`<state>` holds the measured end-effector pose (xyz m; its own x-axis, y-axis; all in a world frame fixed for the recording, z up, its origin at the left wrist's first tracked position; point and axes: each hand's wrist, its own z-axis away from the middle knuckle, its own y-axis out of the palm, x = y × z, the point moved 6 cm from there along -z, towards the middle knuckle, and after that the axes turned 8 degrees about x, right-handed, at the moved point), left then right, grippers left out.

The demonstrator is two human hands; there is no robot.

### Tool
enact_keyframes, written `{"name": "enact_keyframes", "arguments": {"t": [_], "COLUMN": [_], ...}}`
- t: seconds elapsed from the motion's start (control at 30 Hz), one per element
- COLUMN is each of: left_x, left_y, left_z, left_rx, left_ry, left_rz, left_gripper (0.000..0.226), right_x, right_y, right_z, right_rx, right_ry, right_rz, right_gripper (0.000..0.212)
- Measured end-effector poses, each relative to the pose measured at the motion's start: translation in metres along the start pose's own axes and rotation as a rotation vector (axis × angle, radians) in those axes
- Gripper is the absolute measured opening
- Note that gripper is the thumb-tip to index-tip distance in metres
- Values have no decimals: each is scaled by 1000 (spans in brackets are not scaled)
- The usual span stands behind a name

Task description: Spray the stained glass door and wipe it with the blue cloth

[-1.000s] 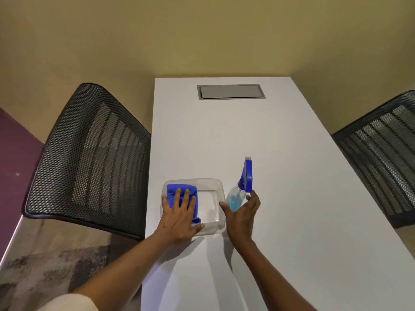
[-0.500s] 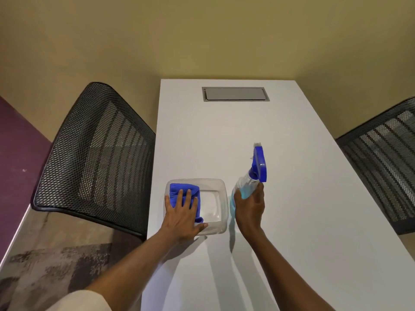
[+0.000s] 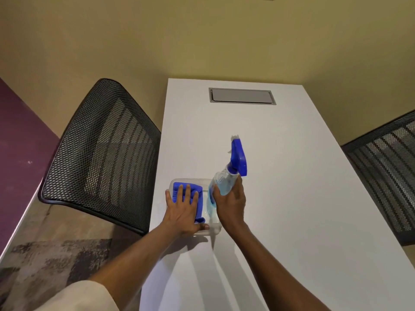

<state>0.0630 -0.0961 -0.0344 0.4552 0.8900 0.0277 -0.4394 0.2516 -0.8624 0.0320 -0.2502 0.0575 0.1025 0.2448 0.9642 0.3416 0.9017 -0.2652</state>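
While left hand (image 3: 183,211) fingers lie flat on blue cloth (image 3: 193,191), right hand (image 3: 231,204) fingers clamp spray bottle (image 3: 224,182)

No readable txt anywhere: spray bottle (image 3: 224,184) shows no legible label or brand, blue cloth (image 3: 187,194) plain, no nos or signs.

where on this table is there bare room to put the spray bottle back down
Bare table lies right of the right hand, and between the spray bottle and the grey hatch. Crowded: the clear tray holding the blue cloth under the left hand.
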Motion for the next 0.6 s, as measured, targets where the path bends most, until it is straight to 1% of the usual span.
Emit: {"name": "enact_keyframes", "arguments": {"t": [0.07, 0.2, 0.37, 0.47, 0.6], "left_x": [1, 2, 5, 7, 7], "left_y": [2, 4, 2, 3, -2], "left_z": [0, -3, -2, 0, 9], "left_rx": [1, -7, -49, -22, -33], "left_ry": [-7, -20, -35, -47, -49], "left_rz": [11, 6, -46, -62, -73], "left_gripper": [120, 122, 122, 124, 126], "right_x": [-15, -39, -60, -62, -62], "right_y": [8, 16, 21, 23, 25], "right_z": [3, 11, 19, 24, 27], "right_rx": [14, 31, 42, 72, 114], "right_ry": [24, 68, 112, 92, 37], "right_rz": [5, 87, 73, 58, 72], "right_gripper": [52, 59, 60, 66, 73]}}
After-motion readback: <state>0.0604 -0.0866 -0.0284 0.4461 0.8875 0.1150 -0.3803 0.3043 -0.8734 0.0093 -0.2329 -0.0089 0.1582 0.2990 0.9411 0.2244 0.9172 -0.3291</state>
